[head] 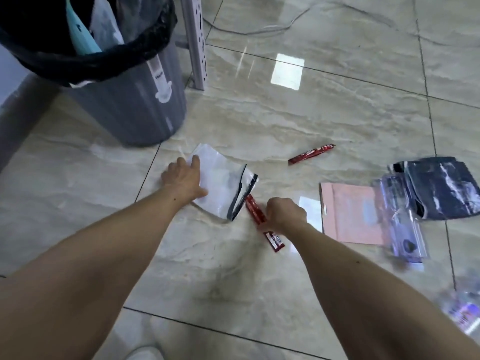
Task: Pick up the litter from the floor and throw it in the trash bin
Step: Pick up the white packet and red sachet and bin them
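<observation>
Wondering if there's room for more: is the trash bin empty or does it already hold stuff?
Not empty. The trash bin stands upright, and a teal item and white plastic stick up inside its black liner.

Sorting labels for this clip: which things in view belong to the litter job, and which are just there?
Job: white plastic bag, two red sachets, pink envelope, clear packets, dark bag, trash bin.
Just there: cable, metal leg.

Likely an office or workroom — glossy marble-look floor tiles [285, 120], perforated metal desk leg [193, 40], loose cable [259, 31], lined trash bin [135, 100].
</observation>
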The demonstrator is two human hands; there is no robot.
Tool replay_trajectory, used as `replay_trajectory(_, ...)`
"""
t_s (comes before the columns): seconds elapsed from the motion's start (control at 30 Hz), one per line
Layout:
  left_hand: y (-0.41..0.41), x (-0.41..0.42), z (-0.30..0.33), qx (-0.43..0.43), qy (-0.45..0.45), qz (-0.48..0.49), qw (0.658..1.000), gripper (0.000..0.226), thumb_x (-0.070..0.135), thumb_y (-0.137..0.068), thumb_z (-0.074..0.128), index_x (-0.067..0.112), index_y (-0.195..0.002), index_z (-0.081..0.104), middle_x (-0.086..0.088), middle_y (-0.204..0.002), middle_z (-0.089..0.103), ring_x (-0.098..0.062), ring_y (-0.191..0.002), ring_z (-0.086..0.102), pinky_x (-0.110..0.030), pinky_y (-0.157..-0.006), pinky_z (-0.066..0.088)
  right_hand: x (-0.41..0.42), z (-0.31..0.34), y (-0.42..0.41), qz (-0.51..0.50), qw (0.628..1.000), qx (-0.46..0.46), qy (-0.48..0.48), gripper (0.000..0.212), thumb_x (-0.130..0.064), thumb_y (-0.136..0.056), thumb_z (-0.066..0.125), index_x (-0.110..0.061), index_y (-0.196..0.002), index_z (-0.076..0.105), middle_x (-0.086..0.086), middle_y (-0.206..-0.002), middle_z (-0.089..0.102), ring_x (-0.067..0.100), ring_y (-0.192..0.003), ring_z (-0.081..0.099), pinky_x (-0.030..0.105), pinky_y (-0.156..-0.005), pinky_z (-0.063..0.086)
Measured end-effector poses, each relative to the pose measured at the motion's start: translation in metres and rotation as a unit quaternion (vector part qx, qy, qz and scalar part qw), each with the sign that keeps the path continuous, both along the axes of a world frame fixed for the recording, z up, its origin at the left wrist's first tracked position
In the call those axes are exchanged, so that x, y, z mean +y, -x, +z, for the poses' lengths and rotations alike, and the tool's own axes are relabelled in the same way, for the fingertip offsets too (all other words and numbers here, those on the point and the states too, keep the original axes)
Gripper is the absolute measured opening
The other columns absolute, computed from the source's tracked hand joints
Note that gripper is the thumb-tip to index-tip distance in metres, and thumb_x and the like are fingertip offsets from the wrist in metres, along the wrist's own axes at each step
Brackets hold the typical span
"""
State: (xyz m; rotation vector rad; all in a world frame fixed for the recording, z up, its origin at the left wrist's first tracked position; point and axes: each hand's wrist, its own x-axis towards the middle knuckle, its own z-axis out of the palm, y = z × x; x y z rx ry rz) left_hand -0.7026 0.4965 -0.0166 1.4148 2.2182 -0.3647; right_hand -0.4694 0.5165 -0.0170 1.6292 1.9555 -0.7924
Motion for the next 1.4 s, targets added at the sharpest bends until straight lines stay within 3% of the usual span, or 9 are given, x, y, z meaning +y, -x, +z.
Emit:
replay_trajectory(0.17, 0.001, 0.014, -0.021, 0.015, -0.003, 0.021, 1.000, 0.125, 0.048, -0.063, 0.084, 0.012, -0.151, 0.003, -0.018, -0.146, 0.030, -0.037, -0.130, 0.034, -0.048, -0.096, 0.041, 0.009, -0.010, 0.002, -0.015, 1.000, 0.001, -0.017, 0.040, -0.035, -0.056, 0.085, -0.017, -0.086, 0.064, 0.002, -0.082, 0.064, 0.025, -0.078, 0.063, 0.026, -0.062, 0.044)
replay_trajectory(0.27, -0.001, 0.013, -0.018, 0.023, -0.006, 0.049, 0.999, 0.129, 0.042, -0.060, 0.088, 0.006, -0.150, 0.003, -0.016, -0.142, 0.041, -0.035, -0.130, 0.036, -0.046, -0.095, 0.040, 0.013, -0.003, -0.007, -0.043, 0.999, 0.000, -0.015, 0.031, -0.024, -0.064, 0.080, -0.014, -0.090, 0.067, 0.005, -0.085, 0.062, 0.025, -0.081, 0.062, 0.027, -0.064, 0.044)
replay_trajectory(0.33, 0.001, 0.010, -0.013, 0.022, -0.015, 0.057, 0.998, 0.113, 0.028, -0.066, 0.086, 0.002, -0.147, 0.011, -0.016, -0.133, 0.053, -0.035, -0.124, 0.048, -0.042, -0.090, 0.043, 0.015, 0.002, -0.014, -0.065, 0.998, 0.008, -0.007, 0.028, -0.018, -0.065, 0.078, -0.011, -0.091, 0.072, 0.008, -0.086, 0.067, 0.026, -0.084, 0.067, 0.028, -0.064, 0.049)
replay_trajectory(0.47, 0.005, 0.004, 0.010, -0.010, -0.070, 0.061, 0.996, 0.051, 0.008, -0.081, 0.067, 0.004, -0.125, 0.043, -0.017, -0.122, 0.059, -0.036, -0.110, 0.060, -0.037, -0.077, 0.046, 0.021, 0.025, -0.028, -0.121, 0.992, 0.036, -0.031, 0.021, -0.014, -0.067, 0.075, -0.010, -0.088, 0.077, 0.011, -0.092, 0.074, 0.028, -0.087, 0.070, 0.034, -0.077, 0.058)
replay_trajectory(0.6, 0.006, -0.003, 0.059, -0.069, -0.083, 0.060, 0.992, 0.023, 0.019, -0.085, 0.062, 0.007, -0.104, 0.055, -0.016, -0.113, 0.061, -0.034, -0.101, 0.060, -0.035, -0.071, 0.046, 0.021, 0.070, -0.029, -0.144, 0.987, 0.059, -0.026, 0.021, -0.017, -0.071, 0.074, -0.003, -0.086, 0.076, 0.016, -0.088, 0.074, 0.033, -0.084, 0.071, 0.038, -0.077, 0.059)
replay_trajectory(0.87, 0.000, -0.009, 0.185, -0.094, -0.047, 0.069, 0.992, 0.020, 0.021, -0.097, 0.043, 0.008, -0.111, 0.048, -0.018, -0.116, 0.060, -0.036, -0.103, 0.059, -0.038, -0.074, 0.045, 0.025, 0.194, -0.008, -0.126, 0.990, 0.056, -0.002, 0.020, -0.017, -0.079, 0.064, -0.004, -0.088, 0.076, 0.015, -0.091, 0.074, 0.031, -0.090, 0.066, 0.036, -0.076, 0.056)
replay_trajectory(1.03, 0.013, -0.009, 0.286, -0.111, -0.034, 0.097, 0.989, 0.026, 0.014, -0.093, 0.045, 0.009, -0.118, 0.051, -0.014, -0.122, 0.059, -0.033, -0.111, 0.057, -0.039, -0.085, 0.049, 0.035, 0.283, 0.018, -0.116, 0.991, 0.058, -0.007, 0.023, -0.012, -0.083, 0.052, -0.009, -0.090, 0.073, 0.013, -0.099, 0.071, 0.033, -0.094, 0.067, 0.033, -0.078, 0.055)
replay_trajectory(1.2, 0.037, 0.000, 0.379, -0.132, -0.064, 0.155, 0.977, 0.022, 0.015, -0.089, 0.051, 0.005, -0.109, 0.054, -0.018, -0.116, 0.062, -0.035, -0.108, 0.058, -0.041, -0.087, 0.050, 0.052, 0.367, 0.055, -0.102, 0.990, 0.092, -0.014, 0.024, -0.014, -0.085, 0.053, -0.011, -0.097, 0.073, 0.012, -0.101, 0.071, 0.034, -0.096, 0.066, 0.033, -0.078, 0.055)
replay_trajectory(1.4, 0.081, 0.013, 0.452, -0.107, -0.100, 0.220, 0.964, 0.026, 0.011, -0.090, 0.049, 0.000, -0.114, 0.050, -0.021, -0.105, 0.061, -0.036, -0.088, 0.058, -0.037, -0.067, 0.047, 0.076, 0.437, 0.120, -0.044, 0.992, 0.117, -0.013, 0.023, -0.011, -0.080, 0.056, -0.015, -0.099, 0.068, 0.009, -0.100, 0.068, 0.030, -0.091, 0.066, 0.032, -0.073, 0.055)
